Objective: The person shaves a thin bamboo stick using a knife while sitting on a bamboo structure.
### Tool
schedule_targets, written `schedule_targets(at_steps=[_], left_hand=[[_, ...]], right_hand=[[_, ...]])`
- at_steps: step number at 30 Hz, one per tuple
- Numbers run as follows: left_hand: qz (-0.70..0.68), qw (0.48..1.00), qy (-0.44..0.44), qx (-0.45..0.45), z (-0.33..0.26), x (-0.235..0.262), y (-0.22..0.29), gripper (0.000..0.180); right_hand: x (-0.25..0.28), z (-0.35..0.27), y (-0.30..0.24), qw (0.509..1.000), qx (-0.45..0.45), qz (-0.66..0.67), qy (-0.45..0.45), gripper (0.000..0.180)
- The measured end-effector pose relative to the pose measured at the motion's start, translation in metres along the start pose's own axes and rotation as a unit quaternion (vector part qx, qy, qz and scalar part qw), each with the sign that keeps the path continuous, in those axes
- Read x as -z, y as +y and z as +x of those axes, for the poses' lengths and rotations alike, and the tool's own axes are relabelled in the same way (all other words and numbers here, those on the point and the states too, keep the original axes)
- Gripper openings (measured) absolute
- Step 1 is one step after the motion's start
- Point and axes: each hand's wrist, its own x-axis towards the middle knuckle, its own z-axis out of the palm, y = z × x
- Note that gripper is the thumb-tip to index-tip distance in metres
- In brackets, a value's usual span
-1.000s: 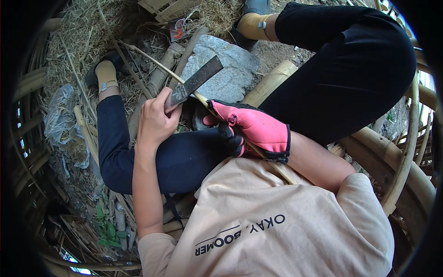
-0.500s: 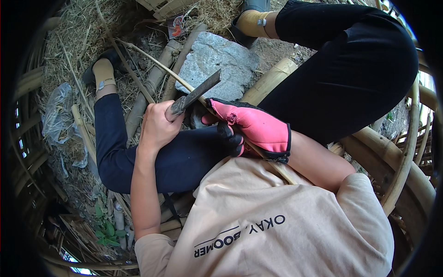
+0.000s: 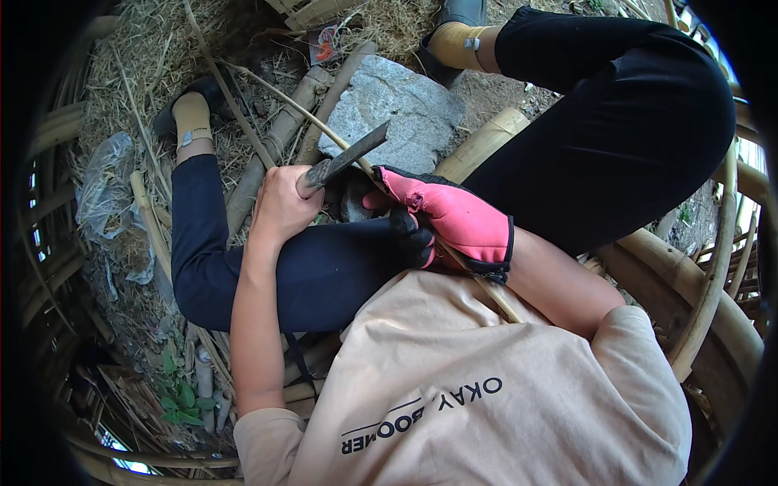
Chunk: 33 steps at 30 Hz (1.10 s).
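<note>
My bare left hand (image 3: pixel 285 204) is closed round the handle of a knife (image 3: pixel 348 159) with a dark, straight, blunt-ended blade. The blade points up and to the right, across a thin bamboo strip (image 3: pixel 312 118). My right hand (image 3: pixel 454 219), in a pink and black glove, grips that strip just beside the blade. From the glove the strip runs away to the upper left, and its near end (image 3: pixel 501 301) comes out below the wrist and lies against my shirt. The blade's exact contact with the strip is hard to make out.
Beyond my hands sits a grey stone block (image 3: pixel 397 109), with bamboo poles (image 3: pixel 279 134) to its left and a thick bamboo piece (image 3: pixel 486 142) to its right. My dark-trousered legs (image 3: pixel 600 138) flank the work. A clear plastic bag (image 3: pixel 105 186) lies at left on straw. Curved bamboo (image 3: pixel 689 275) stands at right.
My left hand and the knife handle have shifted slightly up and right, closer to the gloved hand. The whole view has moved a little. Both grips stay the same.
</note>
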Motion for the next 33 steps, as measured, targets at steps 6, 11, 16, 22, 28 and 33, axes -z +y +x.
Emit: schedule_targets(at_steps=[6,11,16,22,28,33], left_hand=[[0.006,1.000,0.014,-0.006,0.001,0.000,-0.001,0.017],[0.026,0.994,0.056,0.090,0.002,0.017,-0.028,0.022],[0.010,0.998,0.047,0.034,0.007,0.005,-0.020,0.021],[-0.011,0.999,0.046,-0.004,0.006,-0.005,-0.008,0.020],[0.008,0.994,0.056,0.094,0.015,0.010,-0.051,0.019],[-0.018,0.991,0.065,0.112,0.011,0.007,-0.064,0.024]], right_hand=[[-0.004,0.000,0.000,0.999,0.020,-0.014,0.027,0.041],[-0.006,-0.003,-0.001,1.000,0.005,-0.020,0.022,0.042],[-0.007,-0.006,-0.004,0.999,0.006,-0.022,0.024,0.043],[-0.005,-0.005,-0.003,0.999,-0.002,-0.032,0.028,0.043],[-0.007,-0.004,-0.003,0.999,0.006,-0.030,0.032,0.044],[-0.007,-0.002,-0.001,1.000,-0.002,-0.023,0.020,0.044]])
